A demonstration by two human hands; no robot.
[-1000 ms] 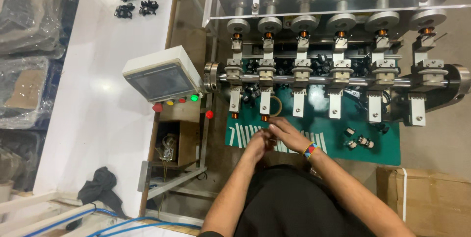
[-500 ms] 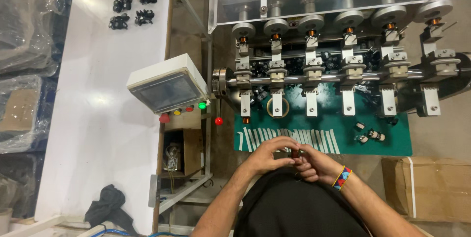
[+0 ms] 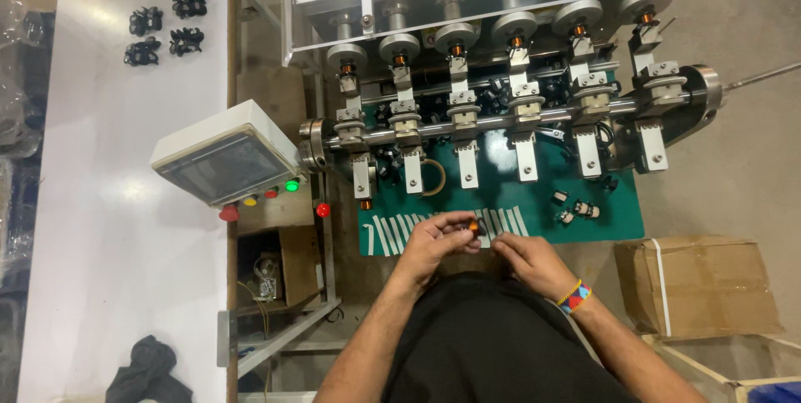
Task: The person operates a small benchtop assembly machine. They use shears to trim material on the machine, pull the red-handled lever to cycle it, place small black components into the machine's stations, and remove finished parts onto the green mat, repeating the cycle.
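Note:
My left hand (image 3: 435, 243) pinches a small copper-wound coil bobbin (image 3: 473, 225) at its fingertips, just above the near edge of the green mat (image 3: 501, 194). My right hand (image 3: 527, 258), with a coloured bead bracelet at the wrist, sits close beside it, fingertips by the bobbin; whether it holds anything I cannot tell. A row of white strips (image 3: 400, 231) lies on the mat under my hands. Behind them stands the winding machine (image 3: 501, 111) with several spindles carrying copper coils.
A grey control box (image 3: 224, 163) with coloured buttons stands left of the machine. A few loose bobbins (image 3: 577, 208) lie on the mat's right. A cardboard box (image 3: 699, 284) is at my right. Black parts (image 3: 165, 26) lie on the white table at far left.
My hands have drawn back from the machine's spindles toward my body and come together. The left hand now shows a copper-wound bobbin at its fingertips.

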